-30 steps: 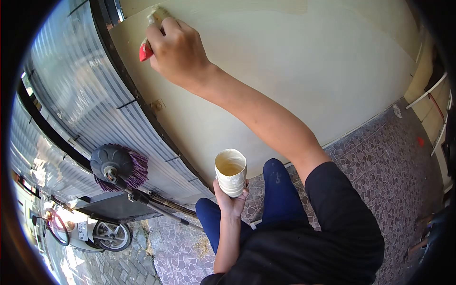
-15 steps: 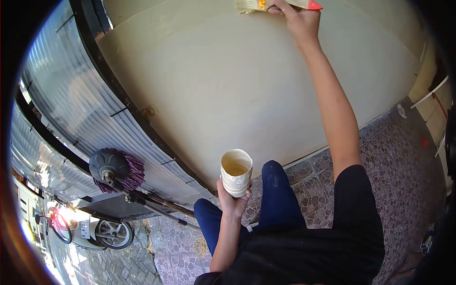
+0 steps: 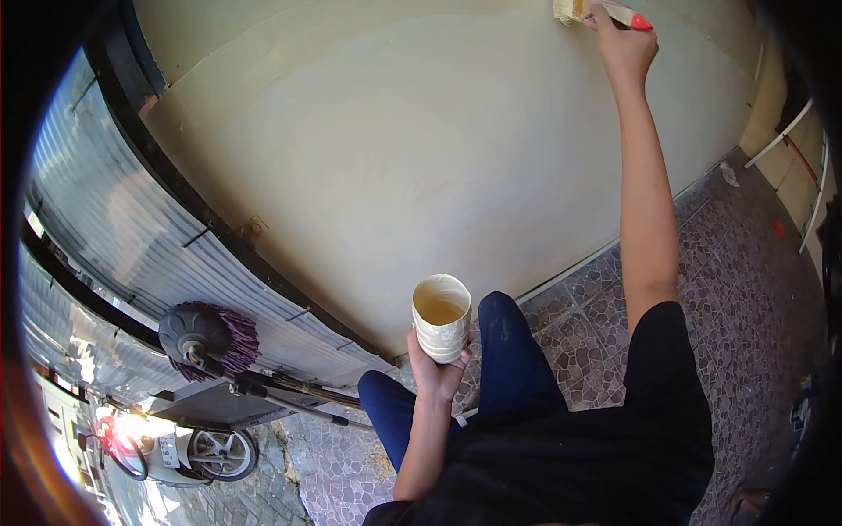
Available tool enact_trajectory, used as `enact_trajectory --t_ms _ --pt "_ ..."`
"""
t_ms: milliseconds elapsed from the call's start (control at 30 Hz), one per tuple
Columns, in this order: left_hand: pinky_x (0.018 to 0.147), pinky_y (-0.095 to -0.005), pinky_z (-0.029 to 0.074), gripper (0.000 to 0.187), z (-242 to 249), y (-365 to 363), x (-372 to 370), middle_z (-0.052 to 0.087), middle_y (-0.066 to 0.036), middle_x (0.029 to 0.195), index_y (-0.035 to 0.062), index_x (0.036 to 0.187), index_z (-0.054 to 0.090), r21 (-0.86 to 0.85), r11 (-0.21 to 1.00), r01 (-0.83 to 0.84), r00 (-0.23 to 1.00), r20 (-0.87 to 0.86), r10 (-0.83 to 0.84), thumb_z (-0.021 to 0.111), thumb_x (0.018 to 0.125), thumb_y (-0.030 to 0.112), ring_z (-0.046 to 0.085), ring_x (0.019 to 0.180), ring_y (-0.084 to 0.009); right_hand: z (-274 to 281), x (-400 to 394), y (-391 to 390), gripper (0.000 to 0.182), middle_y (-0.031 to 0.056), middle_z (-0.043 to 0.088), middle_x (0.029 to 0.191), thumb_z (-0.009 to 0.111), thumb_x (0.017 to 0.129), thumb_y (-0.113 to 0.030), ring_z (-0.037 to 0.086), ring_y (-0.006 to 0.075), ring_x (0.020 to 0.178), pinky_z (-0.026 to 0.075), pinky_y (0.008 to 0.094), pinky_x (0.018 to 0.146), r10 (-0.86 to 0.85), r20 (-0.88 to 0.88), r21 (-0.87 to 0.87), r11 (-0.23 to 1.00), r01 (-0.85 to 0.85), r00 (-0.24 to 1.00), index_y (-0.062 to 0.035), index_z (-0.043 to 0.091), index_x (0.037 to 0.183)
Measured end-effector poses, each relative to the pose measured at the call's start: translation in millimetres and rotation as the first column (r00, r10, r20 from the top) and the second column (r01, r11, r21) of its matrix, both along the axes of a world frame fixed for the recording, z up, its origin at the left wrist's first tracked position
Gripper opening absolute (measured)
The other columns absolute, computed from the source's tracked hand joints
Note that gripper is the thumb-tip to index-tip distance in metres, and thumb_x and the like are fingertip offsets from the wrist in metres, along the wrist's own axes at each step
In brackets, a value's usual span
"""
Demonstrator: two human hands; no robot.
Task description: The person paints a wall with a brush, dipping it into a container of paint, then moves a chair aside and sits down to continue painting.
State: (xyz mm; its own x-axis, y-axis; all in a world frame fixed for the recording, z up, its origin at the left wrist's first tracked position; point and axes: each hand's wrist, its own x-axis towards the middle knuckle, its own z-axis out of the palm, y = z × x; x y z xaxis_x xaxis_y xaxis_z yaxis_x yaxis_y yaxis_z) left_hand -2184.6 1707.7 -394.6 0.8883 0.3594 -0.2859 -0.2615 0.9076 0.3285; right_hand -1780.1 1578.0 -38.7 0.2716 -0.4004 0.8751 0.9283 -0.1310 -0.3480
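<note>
Through the head view, my one camera, I count two hands, one cup and one brush. My left hand (image 3: 438, 373) has its grip closed around the lower part of the cup (image 3: 441, 337), fingers and thumb at its sides. The cup is upright, mouth open towards me, with a single pool of yellowish liquid (image 3: 440, 309) inside.

My right hand (image 3: 630, 57) is well apart from the cup, beyond it and to the right on an outstretched arm. Its grip is pinched shut on the one brush (image 3: 570, 10), whose red handle end points right and whose pale bristles appear to meet the wall (image 3: 395, 158). That wall spreads out beyond the cup.

Two knees in blue trousers show: one (image 3: 504, 329) just right of the cup, the other (image 3: 381, 394) lower and to its left. Left of the cup I pick out one mop (image 3: 195, 331) with purple strands, near the corrugated sheeting (image 3: 149, 237). Farther off, lower left of the cup, stands one motorbike (image 3: 175, 451), and patterned tiles (image 3: 719, 351) cover the floor to the cup's right.

Against the previous frame, the brush is farther right and my right arm has swung right with it. The cup remains in my left hand, and the view has shifted slightly.
</note>
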Motion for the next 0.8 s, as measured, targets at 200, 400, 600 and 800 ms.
enact_trajectory --t_ms 200,400,600,800 --pt "0.060 -0.0357 0.058 0.060 -1.4 3.4 -2.9 0.071 -0.016 0.115 0.0067 0.136 0.059 0.004 1.000 0.002 1.000 0.024 -0.002 0.036 0.108 0.054 0.073 0.089 -0.0335 11.2 -42.4 90.7 0.013 0.0247 0.070 0.085 0.068 0.089 -0.009 0.067 0.0469 0.077 0.057 0.0533 0.072 -0.311 0.256 -0.211 0.906 0.367 0.915 0.0034 0.067 0.084" --pt "0.060 -0.0355 0.058 0.061 -1.5 11.1 -10.6 0.071 -0.015 0.110 0.0057 0.133 0.060 0.005 0.999 -0.037 0.999 0.020 0.037 0.039 0.106 0.056 0.070 0.090 -0.0358 -3.9 -149.4 191.7 0.016 0.0243 0.070 0.087 0.069 0.087 -0.007 0.070 0.0385 0.079 0.058 0.0462 0.071 -0.186 0.385 -0.291 0.905 0.310 0.904 0.0080 0.070 0.091" --pt "0.060 -0.0350 0.058 0.060 -5.2 20.1 -20.2 0.072 -0.016 0.116 0.0060 0.137 0.059 0.006 0.999 -0.040 0.997 0.062 0.040 0.036 0.107 0.053 0.073 0.089 -0.0341 -14.0 -244.4 248.0 0.013 0.0224 0.062 0.078 0.071 0.076 -0.001 0.065 0.0344 0.071 0.057 0.0421 0.062 0.169 0.513 -0.380 0.924 0.046 0.841 0.0059 0.068 0.086" --pt "0.061 -0.0349 0.058 0.059 4.2 20.5 -25.4 0.072 -0.015 0.114 0.0059 0.135 0.060 0.001 0.998 -0.063 0.994 0.089 0.063 0.037 0.107 0.052 0.073 0.089 -0.0337 4.3 -251.6 251.6 0.010 0.0127 0.071 0.074 0.078 0.087 -0.010 0.068 0.0302 0.062 0.053 0.0375 0.056 0.419 0.511 -0.205 0.907 -0.367 0.750 -0.0038 0.075 0.094"
